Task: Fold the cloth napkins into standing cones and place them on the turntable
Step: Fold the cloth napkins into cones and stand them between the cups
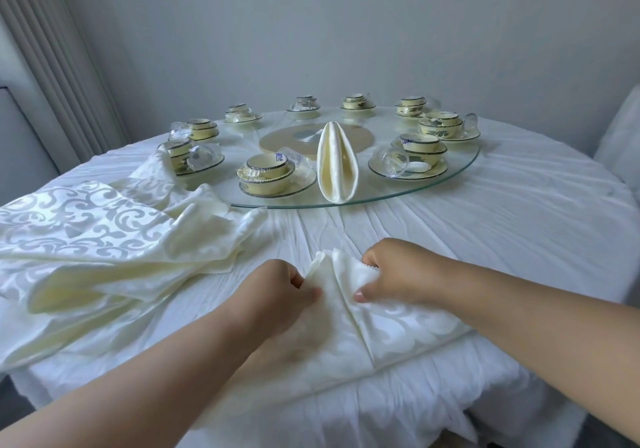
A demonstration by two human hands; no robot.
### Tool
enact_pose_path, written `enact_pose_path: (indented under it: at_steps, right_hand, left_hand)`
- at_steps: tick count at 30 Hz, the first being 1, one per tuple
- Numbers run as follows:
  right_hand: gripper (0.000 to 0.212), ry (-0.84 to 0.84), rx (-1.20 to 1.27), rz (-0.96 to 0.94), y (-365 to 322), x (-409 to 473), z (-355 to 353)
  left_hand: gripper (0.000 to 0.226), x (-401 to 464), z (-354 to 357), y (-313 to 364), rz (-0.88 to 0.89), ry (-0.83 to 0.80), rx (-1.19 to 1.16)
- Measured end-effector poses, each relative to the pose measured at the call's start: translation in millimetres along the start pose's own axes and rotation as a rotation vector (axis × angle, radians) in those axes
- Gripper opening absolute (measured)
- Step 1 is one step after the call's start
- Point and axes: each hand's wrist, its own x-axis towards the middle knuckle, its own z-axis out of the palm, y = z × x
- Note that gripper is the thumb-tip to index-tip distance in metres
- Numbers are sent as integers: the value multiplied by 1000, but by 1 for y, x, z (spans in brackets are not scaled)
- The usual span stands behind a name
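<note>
Both hands are working one cream napkin (349, 319) at the near edge of the table (485, 226), on the white tablecloth. Left hand (280, 285) is pinching the napkin's far end from the left, fingers curled in, thumb pressing the fabric. Right hand (398, 271) is gripping the same end from the right, fingers curled over the cloth, thumbnail showing against it. Between the two hands the cloth is bunching into upright folds; the rest is lying flat toward the near-right, draping over the table edge.

A finished folded napkin (336, 167) is standing upright on the near rim of the glass turntable (460, 167), well apart from the hands, tip pointing up.

A pile of unfolded napkins (114, 240) is lying to the left, patterned cream and white, reaching just up to the turntable's near-left edge.

Place settings (273, 177) are sitting around the turntable: cream bowls stacked on plates, clear glass cups tipped on their sides beside them. One setting is sitting just left of the standing napkin, another to its right.

A white-covered chair (620, 136) is showing at far right.
</note>
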Motion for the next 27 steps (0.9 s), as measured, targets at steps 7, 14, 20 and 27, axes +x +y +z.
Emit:
enact_pose_path:
  at_steps: [7, 14, 20, 27]
  right_hand:
    - [36, 24, -224, -45, -5, 8, -1]
    - [41, 33, -230, -28, 0, 17, 6]
    - [41, 53, -163, -37, 6, 19, 10]
    - [36, 18, -97, -33, 6, 22, 4]
  left_hand:
    - [24, 7, 2, -3, 43, 35, 109]
    - [28, 8, 5, -3, 85, 125, 276]
    - [19, 5, 5, -3, 482, 265, 377]
    - [30, 21, -2, -18, 777, 18, 333]
